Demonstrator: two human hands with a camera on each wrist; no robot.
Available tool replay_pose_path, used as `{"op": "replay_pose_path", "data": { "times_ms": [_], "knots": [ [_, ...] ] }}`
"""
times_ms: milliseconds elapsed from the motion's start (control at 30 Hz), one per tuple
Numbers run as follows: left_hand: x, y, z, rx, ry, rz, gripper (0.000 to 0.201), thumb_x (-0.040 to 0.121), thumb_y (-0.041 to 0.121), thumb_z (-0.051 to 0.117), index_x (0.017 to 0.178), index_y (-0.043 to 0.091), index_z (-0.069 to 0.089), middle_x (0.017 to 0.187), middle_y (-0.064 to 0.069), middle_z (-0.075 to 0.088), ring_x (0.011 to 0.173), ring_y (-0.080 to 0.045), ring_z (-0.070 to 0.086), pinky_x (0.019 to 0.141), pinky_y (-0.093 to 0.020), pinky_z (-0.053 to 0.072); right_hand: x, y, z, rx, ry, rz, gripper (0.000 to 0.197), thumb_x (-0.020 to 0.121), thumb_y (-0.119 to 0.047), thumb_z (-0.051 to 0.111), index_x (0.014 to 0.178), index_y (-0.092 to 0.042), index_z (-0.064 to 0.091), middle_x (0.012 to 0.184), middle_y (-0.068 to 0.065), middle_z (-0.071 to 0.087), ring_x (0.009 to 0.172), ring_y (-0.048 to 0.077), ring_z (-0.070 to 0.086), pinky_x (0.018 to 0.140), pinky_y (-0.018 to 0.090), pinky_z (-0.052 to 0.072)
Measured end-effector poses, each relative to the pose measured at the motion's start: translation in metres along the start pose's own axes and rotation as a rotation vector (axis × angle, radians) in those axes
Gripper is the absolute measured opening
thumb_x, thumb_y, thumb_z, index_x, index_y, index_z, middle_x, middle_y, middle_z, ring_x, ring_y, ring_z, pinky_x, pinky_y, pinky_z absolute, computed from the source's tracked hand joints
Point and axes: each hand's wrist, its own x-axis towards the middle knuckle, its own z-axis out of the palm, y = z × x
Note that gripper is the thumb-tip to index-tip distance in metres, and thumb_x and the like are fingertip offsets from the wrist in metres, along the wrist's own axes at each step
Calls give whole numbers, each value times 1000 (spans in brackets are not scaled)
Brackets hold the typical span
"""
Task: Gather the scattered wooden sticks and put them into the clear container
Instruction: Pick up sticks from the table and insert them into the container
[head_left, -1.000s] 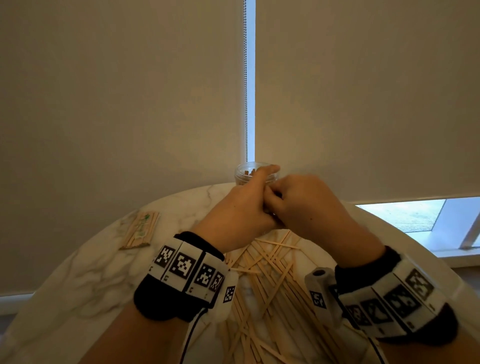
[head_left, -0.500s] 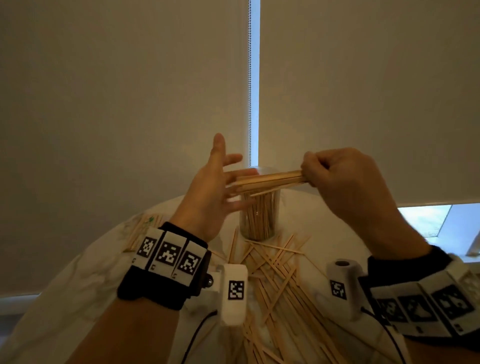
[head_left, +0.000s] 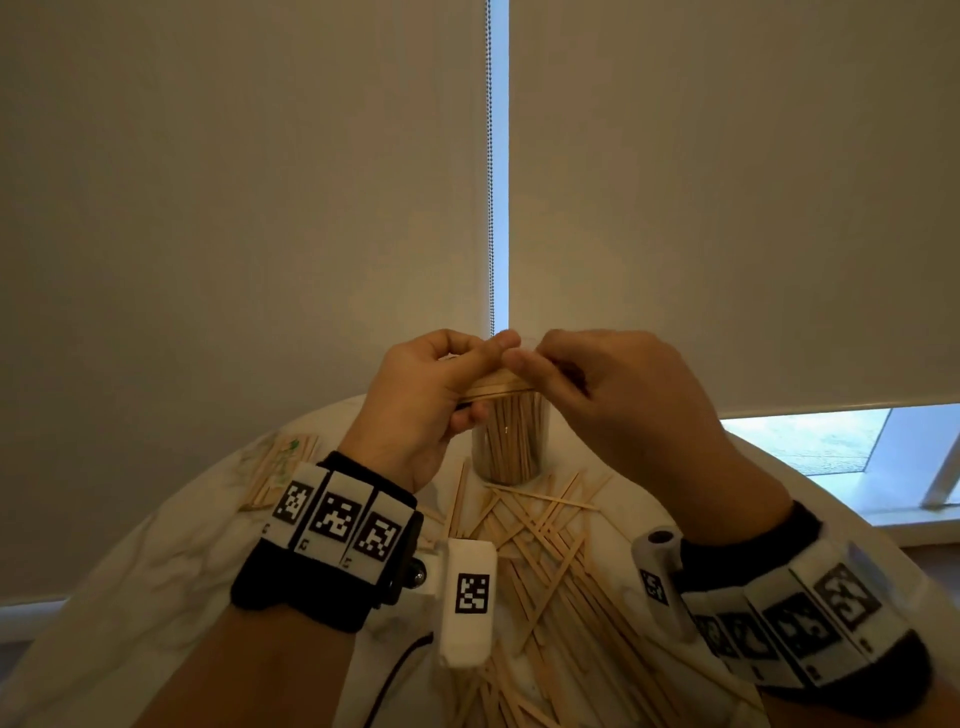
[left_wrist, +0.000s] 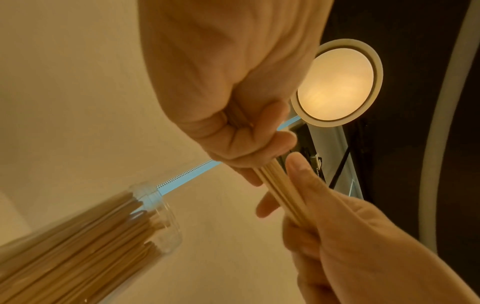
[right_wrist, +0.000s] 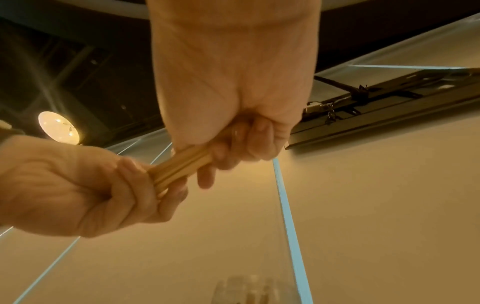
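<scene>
Both hands hold one bundle of wooden sticks (head_left: 492, 387) level, just above the mouth of the clear container (head_left: 511, 441). My left hand (head_left: 465, 387) grips the bundle's left end and my right hand (head_left: 543, 371) pinches its right end. The container stands upright on the table, packed with upright sticks. In the left wrist view the bundle (left_wrist: 281, 192) runs from the left hand (left_wrist: 241, 127) to the right hand (left_wrist: 345, 236), with the container (left_wrist: 109, 232) at lower left. In the right wrist view the bundle (right_wrist: 182, 165) spans both fists. Several loose sticks (head_left: 545, 540) lie scattered below the container.
The round white marble table (head_left: 156, 561) curves off to left and right. A flat pack of sticks (head_left: 278, 467) lies at its left edge. Closed roller blinds (head_left: 234, 208) with a bead chain (head_left: 489, 171) hang right behind the container.
Half a second ago my left hand was open with its palm against the stick ends. Now its fingers have curled round the bundle, and both hands have drawn together over the container.
</scene>
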Motion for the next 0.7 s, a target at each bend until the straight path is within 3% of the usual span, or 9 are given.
{"op": "replay_pose_path", "data": {
  "times_ms": [67,133,200,300,367,433,600,700],
  "knots": [
    [1,-3,0,60,-25,-15,38,82,40,74,97,7,65,74,-4,63,48,-8,52,39,-15,39,-1,1,2,-27,44,42,49,97,-62,33,62,-32,49,45,-10,39,42,7,41,47,22,31],
    [1,-5,1,206,-28,14,42,86,57,65,85,15,68,70,-2,62,53,-12,53,45,-20,42,-1,4,2,1,45,133,54,97,-61,34,56,-31,51,43,-5,43,42,12,45,47,27,37],
    [1,-7,3,328,-50,85,51,86,63,60,80,14,71,66,-7,61,48,-13,48,43,-23,39,-1,8,1,47,36,180,57,98,-59,37,53,-29,54,45,-2,49,45,14,50,50,29,41],
    [2,-10,1,434,-17,167,60,85,62,61,77,3,72,57,-7,61,39,-11,43,40,-18,35,-1,7,-1,120,-11,173,51,100,-53,40,58,-29,56,48,-4,50,49,12,50,51,23,35],
    [5,-11,-3,469,58,211,58,87,59,63,76,3,73,53,-5,60,37,-8,45,42,-16,37,-1,6,0,163,-6,171,42,100,-52,40,68,-31,56,52,-9,49,51,8,48,52,19,30],
    [10,-13,-7,448,103,221,53,89,55,63,74,6,74,52,-4,59,37,-8,45,43,-18,37,-2,6,2,193,10,186,40,99,-55,39,76,-31,62,56,-10,52,54,7,51,54,20,33],
    [12,-19,-6,260,52,111,45,93,47,64,86,4,75,61,-11,61,43,-12,42,43,-21,38,-2,4,8,209,30,274,54,100,-49,42,58,-22,62,45,-1,45,45,14,43,49,25,34],
    [15,-23,-7,245,21,57,48,99,49,53,96,4,72,69,-11,65,49,-14,51,44,-23,42,-2,9,7,181,42,297,56,100,-46,45,57,-16,64,45,5,45,42,14,40,48,28,34]
  ]
}}
